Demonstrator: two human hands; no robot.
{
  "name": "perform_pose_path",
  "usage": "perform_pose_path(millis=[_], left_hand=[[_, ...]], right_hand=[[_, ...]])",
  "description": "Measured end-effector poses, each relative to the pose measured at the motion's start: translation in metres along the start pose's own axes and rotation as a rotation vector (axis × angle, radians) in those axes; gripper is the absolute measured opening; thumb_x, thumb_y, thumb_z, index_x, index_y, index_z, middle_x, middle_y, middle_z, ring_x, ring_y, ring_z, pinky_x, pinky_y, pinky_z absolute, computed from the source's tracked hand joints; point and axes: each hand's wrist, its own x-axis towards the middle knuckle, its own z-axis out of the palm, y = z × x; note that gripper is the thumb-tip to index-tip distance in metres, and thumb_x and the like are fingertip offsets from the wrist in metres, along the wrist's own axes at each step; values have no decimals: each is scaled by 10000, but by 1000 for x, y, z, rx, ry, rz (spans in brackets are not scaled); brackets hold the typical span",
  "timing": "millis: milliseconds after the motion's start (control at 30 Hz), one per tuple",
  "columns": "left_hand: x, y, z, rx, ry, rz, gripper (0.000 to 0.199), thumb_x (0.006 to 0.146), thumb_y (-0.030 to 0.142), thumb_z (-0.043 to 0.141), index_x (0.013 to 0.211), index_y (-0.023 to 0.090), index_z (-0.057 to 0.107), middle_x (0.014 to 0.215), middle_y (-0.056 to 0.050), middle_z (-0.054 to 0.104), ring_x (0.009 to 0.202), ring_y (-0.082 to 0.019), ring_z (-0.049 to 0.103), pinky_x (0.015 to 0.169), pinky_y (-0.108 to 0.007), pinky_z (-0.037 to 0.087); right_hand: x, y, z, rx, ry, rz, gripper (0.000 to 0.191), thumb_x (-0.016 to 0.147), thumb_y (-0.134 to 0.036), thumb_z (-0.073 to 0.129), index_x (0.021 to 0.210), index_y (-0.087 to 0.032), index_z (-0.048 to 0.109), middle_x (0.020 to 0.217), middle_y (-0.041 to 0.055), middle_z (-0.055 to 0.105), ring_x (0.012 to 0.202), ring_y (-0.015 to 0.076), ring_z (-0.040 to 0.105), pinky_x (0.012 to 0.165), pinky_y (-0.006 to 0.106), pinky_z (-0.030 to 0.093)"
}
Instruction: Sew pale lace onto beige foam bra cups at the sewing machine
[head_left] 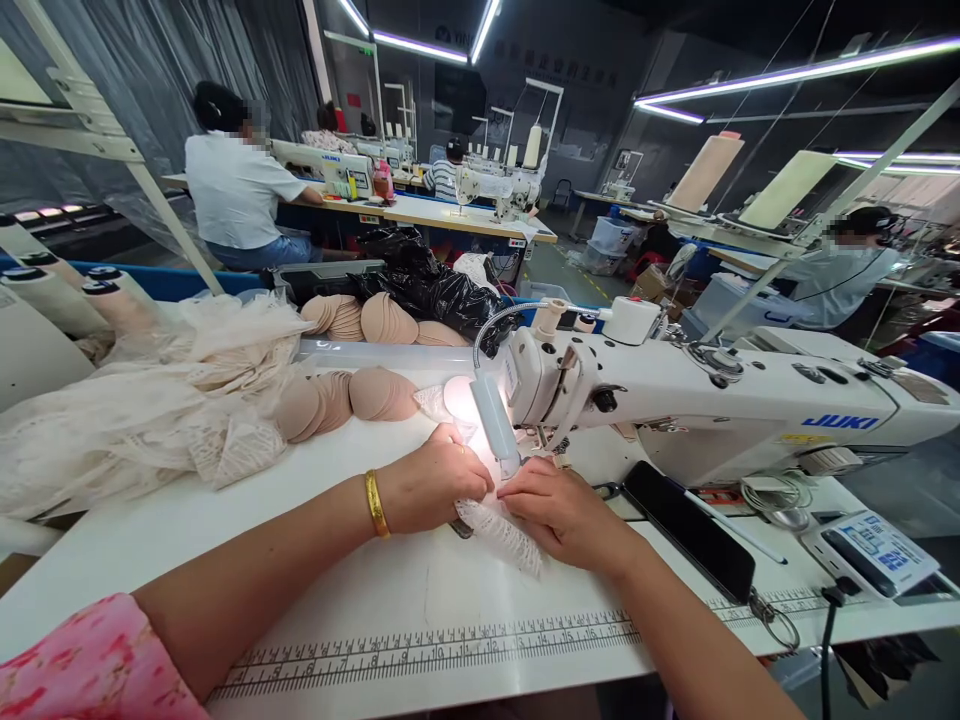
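Note:
Both my hands meet at the needle end of a white sewing machine (652, 380), under its lit clip-on lamp (493, 425). My left hand (442, 478), with a gold bangle at the wrist, is closed on a piece of white lace (504, 535). From the other side my right hand (564, 508) pinches the same lace between thumb and fingers. A loose end of the lace hangs toward me over the white table. The needle and presser foot are mostly hidden behind the lamp and my fingers.
Stacked beige bra cups (382, 393) and heaped cream lace (172, 390) lie to the left. A phone (690, 530), a white pen (739, 528) and a control box (874, 550) lie right. A printed ruler (450, 648) runs along the front edge. Other people sit at machines beyond.

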Motion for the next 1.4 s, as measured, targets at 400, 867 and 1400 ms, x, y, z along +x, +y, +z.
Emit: perform_pose_path(millis=[400,867,1400], left_hand=[[2,-9,5,223,43,66,260,621,-76,534,655,167,447,719,45,684,658,-146,562,789,-374,248],[2,-17,15,462,157,209,290,675,-105,491,695,182,456,738,39,648,621,-145,529,799,-388,335],[11,-11,32,513,190,75,238,920,41,561,727,180,562,750,-25,628,687,-177,559,789,-369,426]], right_hand=[[-1,-2,-1,26,-45,5,282,1015,-115,492,972,-260,730,949,53,753,895,226,614,783,362,481],[-6,3,3,-128,24,170,255,948,-57,457,1020,-236,624,775,0,684,694,191,583,694,304,390],[-1,14,7,-87,69,479,249,999,-133,438,1108,-208,649,1166,85,776,1031,270,717,845,376,573]])
